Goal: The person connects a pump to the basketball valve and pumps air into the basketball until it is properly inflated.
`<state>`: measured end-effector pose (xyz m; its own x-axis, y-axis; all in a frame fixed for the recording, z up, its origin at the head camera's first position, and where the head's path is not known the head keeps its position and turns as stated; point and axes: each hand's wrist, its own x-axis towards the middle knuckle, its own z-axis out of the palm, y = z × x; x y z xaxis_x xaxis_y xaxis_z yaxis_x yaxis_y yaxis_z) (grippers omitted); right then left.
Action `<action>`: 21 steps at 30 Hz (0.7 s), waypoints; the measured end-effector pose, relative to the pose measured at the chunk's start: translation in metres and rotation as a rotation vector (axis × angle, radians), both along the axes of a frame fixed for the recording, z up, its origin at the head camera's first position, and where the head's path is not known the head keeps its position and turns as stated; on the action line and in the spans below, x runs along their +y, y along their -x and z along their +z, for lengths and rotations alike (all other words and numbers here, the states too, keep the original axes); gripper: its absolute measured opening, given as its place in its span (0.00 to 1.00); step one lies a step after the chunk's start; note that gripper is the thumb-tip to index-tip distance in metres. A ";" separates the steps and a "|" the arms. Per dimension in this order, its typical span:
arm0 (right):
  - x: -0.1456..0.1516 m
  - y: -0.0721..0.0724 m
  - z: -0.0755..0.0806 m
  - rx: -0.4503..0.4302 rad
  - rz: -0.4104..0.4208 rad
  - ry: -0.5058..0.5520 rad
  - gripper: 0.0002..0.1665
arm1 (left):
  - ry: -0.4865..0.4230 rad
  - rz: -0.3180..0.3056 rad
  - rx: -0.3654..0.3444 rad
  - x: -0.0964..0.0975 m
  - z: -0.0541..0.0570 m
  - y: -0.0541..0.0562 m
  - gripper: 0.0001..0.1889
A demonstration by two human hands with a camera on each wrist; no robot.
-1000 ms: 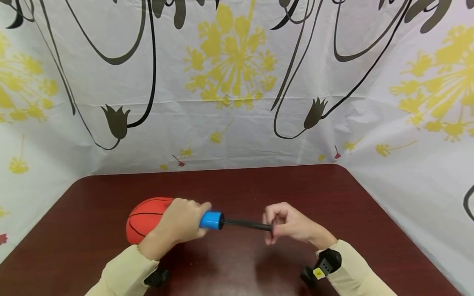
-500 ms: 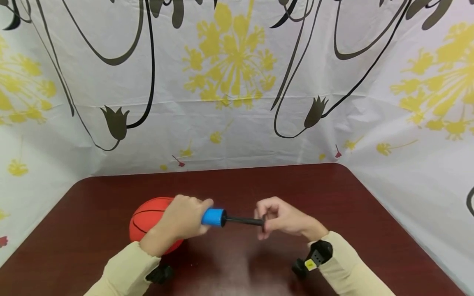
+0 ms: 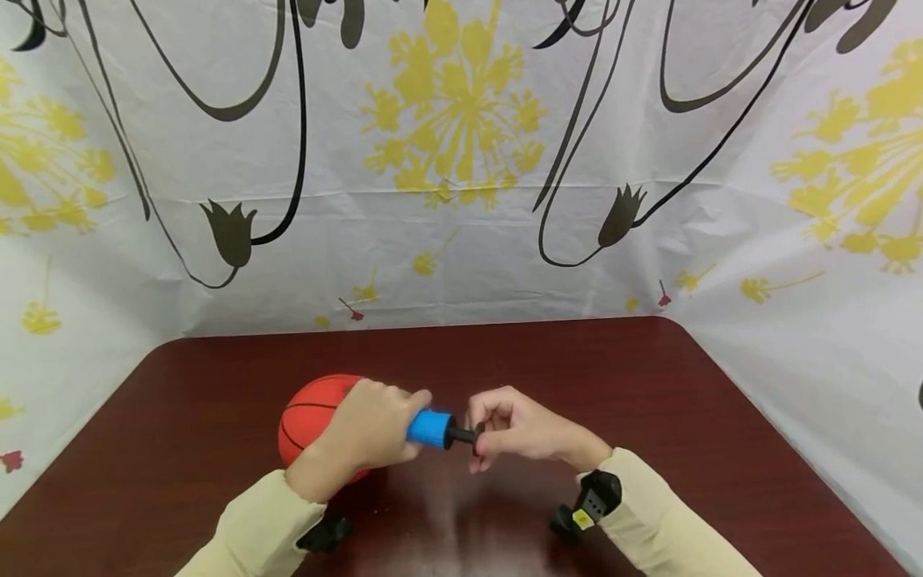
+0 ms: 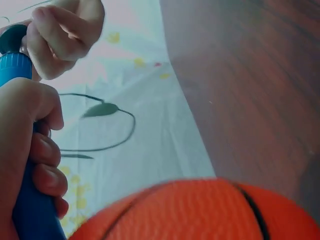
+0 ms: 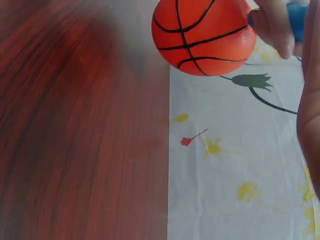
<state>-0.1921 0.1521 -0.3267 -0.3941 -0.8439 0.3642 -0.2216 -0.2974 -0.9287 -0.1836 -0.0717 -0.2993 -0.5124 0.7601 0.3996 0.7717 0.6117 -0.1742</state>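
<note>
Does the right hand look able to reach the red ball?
Probably not: the right hand has its grip on the black handle; the left hand and blue pump lie between it and the ball.

screened-off booth-like spot, wider room hidden, dark reddish wood-grain table [image 3: 577, 361], white sheet [image 3: 476, 272] patterned in yellow and grey florals hanging behind the table and along its left and right sides

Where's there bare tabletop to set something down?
Bare tabletop lies right of the right hand, left of the basketball, and along the floral cloth. Crowded: the middle, where the left hand grips the blue hand pump beside the ball.
</note>
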 end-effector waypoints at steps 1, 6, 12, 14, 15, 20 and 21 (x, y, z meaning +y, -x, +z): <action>0.001 -0.001 0.000 -0.004 -0.007 -0.007 0.18 | 0.002 -0.009 -0.007 0.000 -0.002 0.000 0.14; 0.023 -0.004 -0.003 -0.049 0.057 0.033 0.16 | -0.004 -0.023 -0.015 -0.012 -0.006 -0.001 0.14; 0.043 -0.002 -0.008 -0.044 0.119 0.111 0.16 | 0.012 0.047 0.020 -0.023 -0.003 0.003 0.16; 0.035 -0.002 -0.010 -0.025 0.080 0.096 0.15 | 0.029 0.045 0.028 -0.018 -0.003 0.004 0.17; 0.030 -0.002 -0.010 -0.011 0.054 0.086 0.14 | 0.037 0.040 0.035 -0.015 -0.003 0.004 0.17; 0.007 -0.004 -0.013 0.084 -0.058 0.024 0.11 | 0.080 -0.004 0.045 0.001 -0.007 0.003 0.16; 0.006 -0.005 -0.012 0.088 -0.069 0.008 0.10 | 0.085 -0.011 0.036 0.003 -0.008 0.002 0.15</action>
